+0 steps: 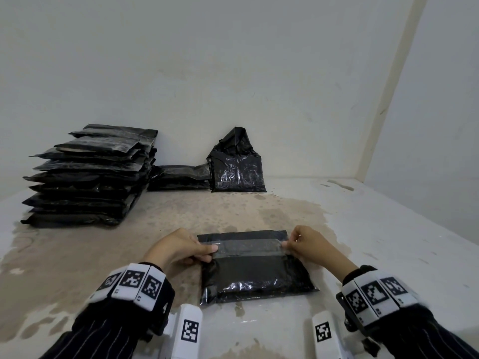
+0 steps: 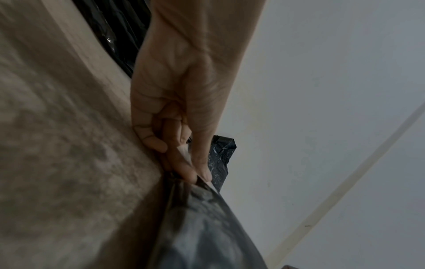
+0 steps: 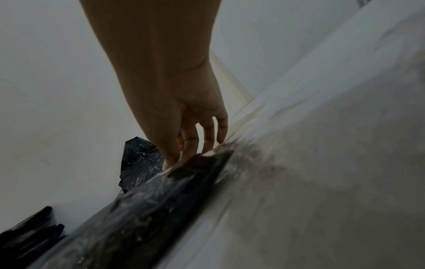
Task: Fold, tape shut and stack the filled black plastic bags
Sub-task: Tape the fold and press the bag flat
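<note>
Two hands work on one filled black bag (image 1: 255,265) that lies flat on the table (image 1: 375,242), a pale surface with a large brownish worn patch, set against a plain wall (image 1: 233,73). All positions below are given relative to this bag.

Largest item: the stack of finished bags (image 1: 88,177), far-left of the bag and well apart from it, against the wall. It comprises roughly ten flat black packs; an exact count cannot be told. Just to the right of the stack, a low pair of flat packs (image 1: 181,177) lies at the wall. An upright bag (image 1: 237,164), top unfolded and peaked, stands directly beyond the bag, touching the low pair.

The bag has its top portion folded over. A strip of clear tape (image 1: 248,248) runs across the fold from the left edge to the right edge.

Left hand (image 1: 181,248): positioned at the left edge of the bag. The thumb and curled fingers (image 2: 184,171) pinch the left end of the tape and the bag edge; the left wrist view confirms the pinch.

Right hand (image 1: 304,244): positioned at the right edge of the bag. The thumb and forefinger pinch the right end of the tape; the remaining fingers (image 3: 210,134) are loosely extended beside the bag corner.

Both wrists carry bands of white marker blocks (image 1: 134,283) over striped dark sleeves (image 1: 103,338).
</note>
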